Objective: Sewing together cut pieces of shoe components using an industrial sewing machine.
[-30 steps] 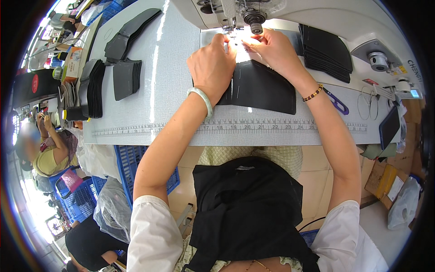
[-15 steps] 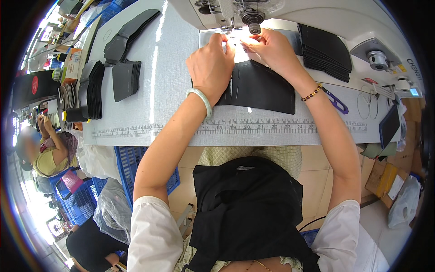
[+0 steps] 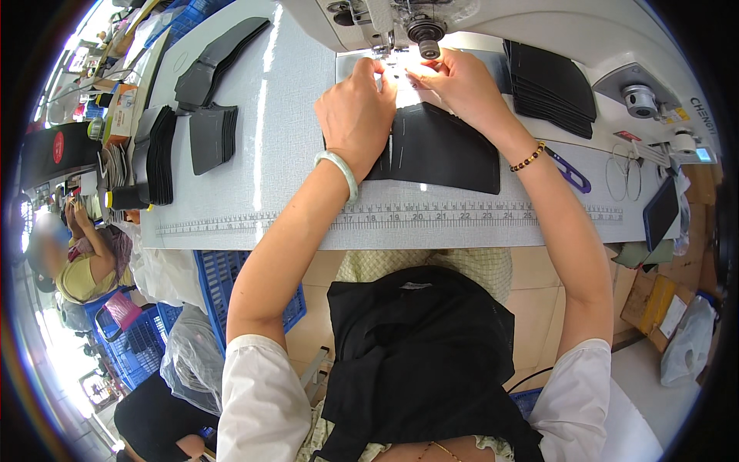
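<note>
Both of my hands are at the needle area of the sewing machine (image 3: 400, 23), under its bright lamp. My left hand (image 3: 354, 112), with a pale bangle on its wrist, is closed, thumb and forefinger brought together left of the needle. My right hand (image 3: 468, 86) is closed in a pinch on the right side, close to the left fingertips. Glare washes out whatever the fingertips hold. A black leather-like piece (image 3: 446, 150) with a seam lies flat just below them, its left part under my left hand and wrist.
Stacks of black cut pieces lie at the left (image 3: 214, 138) and a further stack (image 3: 548, 88) at the right. Purple-handled snips (image 3: 571, 173) rest by my right wrist. A ruler strip (image 3: 416, 219) runs along the table's front edge. A dark phone-like slab (image 3: 662, 214) sits at the right corner. Another person sits far left.
</note>
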Demonstrator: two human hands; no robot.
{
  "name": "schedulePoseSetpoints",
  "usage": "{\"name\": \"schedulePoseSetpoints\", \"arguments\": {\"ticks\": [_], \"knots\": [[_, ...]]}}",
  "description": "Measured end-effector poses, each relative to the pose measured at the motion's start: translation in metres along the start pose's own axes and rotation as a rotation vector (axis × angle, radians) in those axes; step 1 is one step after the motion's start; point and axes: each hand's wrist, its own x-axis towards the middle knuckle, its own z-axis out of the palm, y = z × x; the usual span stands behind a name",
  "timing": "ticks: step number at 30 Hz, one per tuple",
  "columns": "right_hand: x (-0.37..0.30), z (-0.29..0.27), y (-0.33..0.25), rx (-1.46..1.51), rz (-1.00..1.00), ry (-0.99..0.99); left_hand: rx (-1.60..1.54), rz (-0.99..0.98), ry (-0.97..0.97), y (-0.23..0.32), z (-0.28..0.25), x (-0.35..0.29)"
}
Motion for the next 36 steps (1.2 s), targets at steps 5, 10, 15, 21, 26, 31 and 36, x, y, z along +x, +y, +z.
{"name": "schedulePoseSetpoints", "arguments": {"ticks": [5, 10, 15, 21, 26, 31, 36], "knots": [[0.0006, 0.0005, 0.0016, -0.002, -0.013, 0.008, 0.01, -0.009, -0.018, 0.0023, -0.0032, 0.0003], [0.0001, 0.0011, 0.0005, 0.012, -0.009, -0.01, 0.015, -0.011, -0.017, 0.0006, -0.0017, -0.0003], [-0.0005, 0.0012, 0.002, -0.011, -0.047, 0.032, 0.004, -0.002, -0.008, 0.0009, -0.001, -0.0007], [-0.0011, 0.0004, -0.0002, -0.004, -0.058, 0.023, 0.008, 0.007, -0.004, 0.0, -0.0009, -0.0009], [-0.0009, 0.0018, 0.001, -0.01, -0.054, 0.041, 0.007, 0.01, -0.003, 0.002, -0.0026, -0.0001], [-0.0012, 0.0002, -0.0018, -0.011, -0.039, 0.016, -0.016, 0.018, -0.053, 0.0027, -0.004, 0.0001], [-0.0018, 0.0002, -0.0024, -0.015, -0.022, 0.019, -0.002, -0.003, -0.019, 0.0001, -0.001, -0.0006]]}}
